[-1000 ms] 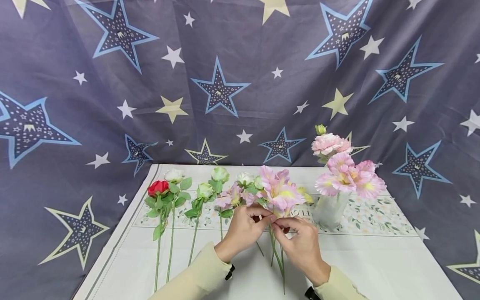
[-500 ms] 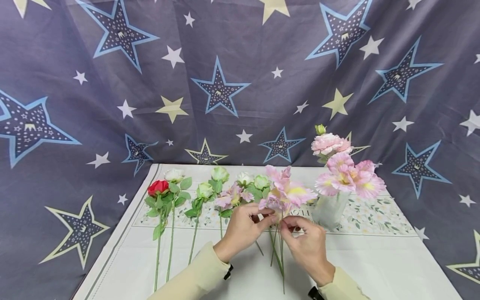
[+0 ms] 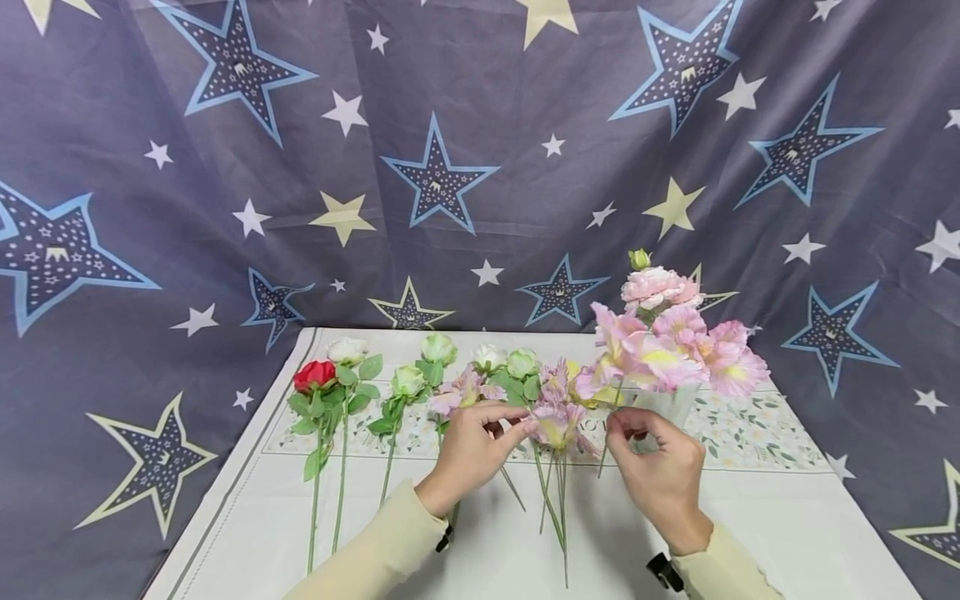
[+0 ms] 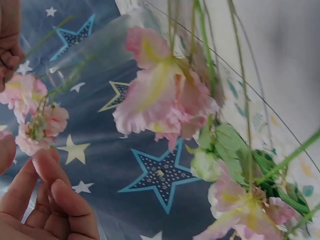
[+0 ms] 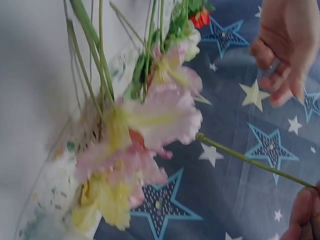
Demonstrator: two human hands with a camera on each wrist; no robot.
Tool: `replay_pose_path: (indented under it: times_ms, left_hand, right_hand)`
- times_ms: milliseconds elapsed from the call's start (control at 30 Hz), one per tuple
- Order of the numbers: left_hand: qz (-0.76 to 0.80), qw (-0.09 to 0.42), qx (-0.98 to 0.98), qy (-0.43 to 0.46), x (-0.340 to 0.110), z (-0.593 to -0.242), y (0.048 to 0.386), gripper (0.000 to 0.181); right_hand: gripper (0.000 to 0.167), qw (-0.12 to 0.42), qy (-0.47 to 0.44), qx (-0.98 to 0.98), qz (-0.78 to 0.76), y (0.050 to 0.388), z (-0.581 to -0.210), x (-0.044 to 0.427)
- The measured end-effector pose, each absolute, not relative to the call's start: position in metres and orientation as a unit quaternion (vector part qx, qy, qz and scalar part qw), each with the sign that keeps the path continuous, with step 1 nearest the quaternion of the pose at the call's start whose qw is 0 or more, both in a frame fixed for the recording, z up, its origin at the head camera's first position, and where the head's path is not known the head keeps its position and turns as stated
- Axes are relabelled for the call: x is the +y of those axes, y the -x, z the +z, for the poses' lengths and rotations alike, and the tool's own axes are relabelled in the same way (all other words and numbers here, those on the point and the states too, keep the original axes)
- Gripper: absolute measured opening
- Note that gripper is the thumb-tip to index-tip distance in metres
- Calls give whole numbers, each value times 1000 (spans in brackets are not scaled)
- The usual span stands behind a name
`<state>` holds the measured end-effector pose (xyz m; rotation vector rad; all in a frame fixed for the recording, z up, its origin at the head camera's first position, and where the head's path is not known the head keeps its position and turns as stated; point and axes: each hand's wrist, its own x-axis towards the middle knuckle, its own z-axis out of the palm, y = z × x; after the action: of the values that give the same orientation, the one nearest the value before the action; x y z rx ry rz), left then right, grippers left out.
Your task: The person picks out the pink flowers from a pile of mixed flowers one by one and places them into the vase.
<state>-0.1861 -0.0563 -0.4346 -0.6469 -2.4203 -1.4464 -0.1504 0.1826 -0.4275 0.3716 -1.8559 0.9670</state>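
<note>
Between thumb and fingers, my right hand (image 3: 663, 471) pinches the green stem of a pink iris (image 3: 626, 350) with yellow throats. Its bloom overlaps the flowers in the frosted vase (image 3: 678, 404) in the head view. The stem (image 5: 245, 159) also shows in the right wrist view, ending in a cut tip. My left hand (image 3: 472, 454) is beside other pink irises (image 3: 558, 417) lying on the table; its loosely bent fingers (image 4: 70, 205) hold nothing in the left wrist view. Whether a fingertip touches a petal cannot be told.
A red rose (image 3: 315, 377), a white rose (image 3: 348, 352), pale green roses (image 3: 408, 381) and another pink iris (image 3: 459, 392) lie in a row at left. A pink peony (image 3: 652, 286) stands in the vase. A star-patterned curtain (image 3: 465, 83) hangs behind the white table (image 3: 750, 517).
My right hand has drawn one iris away from the bunch and carried it right and upward, towards the vase. The left hand has stayed near the irises on the table.
</note>
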Motion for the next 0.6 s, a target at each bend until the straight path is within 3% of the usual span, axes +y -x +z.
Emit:
replay_pose_path:
  times_ms: [400, 600]
  left_hand:
    - [-483, 135, -842, 200, -72, -443, 192, 20]
    - [-482, 140, -841, 201, -76, -445, 193, 20]
  right_hand:
    - [11, 525, -121, -742, 399, 135, -380, 196]
    - [10, 538, -102, -732, 406, 146, -390, 222]
